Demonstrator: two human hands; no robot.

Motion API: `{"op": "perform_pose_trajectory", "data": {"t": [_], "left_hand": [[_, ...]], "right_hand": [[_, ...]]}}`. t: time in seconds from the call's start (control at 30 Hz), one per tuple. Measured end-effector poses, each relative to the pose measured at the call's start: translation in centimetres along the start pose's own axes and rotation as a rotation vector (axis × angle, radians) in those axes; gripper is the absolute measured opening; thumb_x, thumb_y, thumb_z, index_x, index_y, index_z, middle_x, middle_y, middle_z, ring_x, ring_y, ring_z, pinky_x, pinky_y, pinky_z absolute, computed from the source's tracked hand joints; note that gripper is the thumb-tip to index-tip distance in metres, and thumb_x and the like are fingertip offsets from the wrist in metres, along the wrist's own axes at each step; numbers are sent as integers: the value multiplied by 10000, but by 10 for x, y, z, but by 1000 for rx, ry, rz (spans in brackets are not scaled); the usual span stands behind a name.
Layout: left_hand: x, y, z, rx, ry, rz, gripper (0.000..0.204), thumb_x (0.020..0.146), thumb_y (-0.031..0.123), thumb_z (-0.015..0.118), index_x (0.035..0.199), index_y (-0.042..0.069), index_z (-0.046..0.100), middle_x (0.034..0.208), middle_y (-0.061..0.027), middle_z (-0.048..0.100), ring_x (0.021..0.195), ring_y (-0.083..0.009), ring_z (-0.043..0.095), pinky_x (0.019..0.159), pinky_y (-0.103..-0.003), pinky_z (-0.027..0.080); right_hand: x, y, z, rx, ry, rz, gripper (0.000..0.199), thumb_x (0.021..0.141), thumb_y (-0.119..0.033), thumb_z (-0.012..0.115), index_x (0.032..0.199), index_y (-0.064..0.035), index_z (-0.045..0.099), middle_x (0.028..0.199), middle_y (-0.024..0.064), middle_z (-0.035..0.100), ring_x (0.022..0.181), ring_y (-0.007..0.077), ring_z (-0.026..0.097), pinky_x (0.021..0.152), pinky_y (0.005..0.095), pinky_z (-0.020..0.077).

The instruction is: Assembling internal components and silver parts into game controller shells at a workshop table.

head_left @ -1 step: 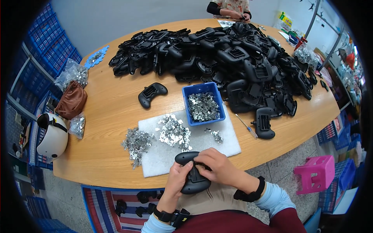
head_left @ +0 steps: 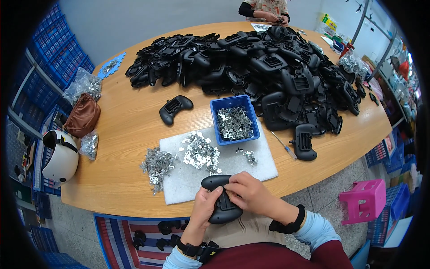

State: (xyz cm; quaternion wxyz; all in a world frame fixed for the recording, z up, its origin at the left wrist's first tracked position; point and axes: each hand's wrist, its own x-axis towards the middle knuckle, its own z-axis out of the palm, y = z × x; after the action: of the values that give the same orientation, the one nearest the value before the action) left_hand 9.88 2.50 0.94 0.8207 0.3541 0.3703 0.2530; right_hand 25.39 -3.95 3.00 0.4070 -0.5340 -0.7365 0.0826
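A black game controller shell [head_left: 225, 216] is held over my lap, in front of the table edge, its back with the battery bay facing up. My left hand [head_left: 206, 205] is closed round its left side, thumb on top. With fingers bent and pinched together, my right hand [head_left: 251, 193] works at the middle of the shell; whatever is between the fingertips is too small or hidden to make out. Just beyond, shiny metal clips [head_left: 200, 152] and a greyer heap of small metal pieces [head_left: 157, 167] lie by a white foam sheet [head_left: 264, 172]. A blue bin [head_left: 237, 140] holds more metal pieces.
A large pile of black controller shells [head_left: 268, 62] covers the far table. Single shells lie at left [head_left: 176, 109] and right [head_left: 305, 142], near a screwdriver [head_left: 284, 145]. A white helmet [head_left: 62, 157] and brown pouch [head_left: 83, 116] are left. A co-worker [head_left: 268, 11] sits opposite.
The fingers of my right hand have shifted slightly at the middle of the controller shell. My left hand and the shell stay in place.
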Motion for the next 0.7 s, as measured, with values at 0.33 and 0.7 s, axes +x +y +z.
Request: {"op": "perform_pose_trajectory", "data": {"t": [0.33, 0.7], "left_hand": [[-10, 8, 3, -45, -39, 56, 262, 909, 121, 474, 1146, 10, 459, 1039, -86, 580, 908, -128, 582, 789, -267, 486], [-27, -5, -3, -19, -2, 58, 283, 925, 200, 478, 1124, -2, 477, 1021, -79, 574, 902, -126, 578, 777, -273, 488]], "right_hand": [[-1, -10, -6, 17, 134, 380, 462, 673, -186, 677, 1111, -78, 576, 937, 116, 559, 702, 234, 589, 612, 297, 481], [5, -19, 4, 375, 70, 639, 430, 635, -135, 685, 1039, -15, 599, 616, 23, 480, 500, 48, 377, 456, 210, 336]]}}
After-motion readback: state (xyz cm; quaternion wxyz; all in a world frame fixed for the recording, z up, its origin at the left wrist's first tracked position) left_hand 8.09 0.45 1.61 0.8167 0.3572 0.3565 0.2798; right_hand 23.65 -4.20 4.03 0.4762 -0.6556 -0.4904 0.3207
